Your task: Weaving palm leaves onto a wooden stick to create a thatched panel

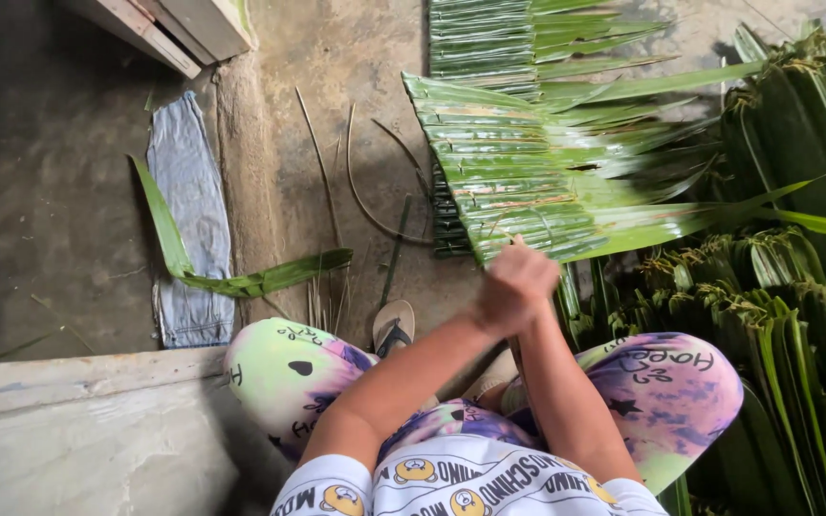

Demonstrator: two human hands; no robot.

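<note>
A panel of stitched green palm leaves lies across the upper centre of the frame, its folded edge running from upper left down to the middle, its loose leaf tips fanning out to the right; its lower corner sits just above the hands, touching or nearly touching them. The two hands meet at the centre of the frame; the left hand is on top, closed into a loose fist at the panel's lower edge, though what it grips is too small to tell; the right hand is mostly hidden beneath the left wrist, so I cannot tell whether it is clenched or released. A second stitched panel lies beyond the first, at the top of the frame. Stacks of folded dark green leaves fill the right side, from the upper right to the lower right corner. On the concrete floor left of centre lie thin bare leaf ribs, a single long leaf bent at an angle, and a strip of blue denim cloth. A sandal shows between the knees, below the ribs; the person's patterned trousers cover both knees in the lower part of the frame.
</note>
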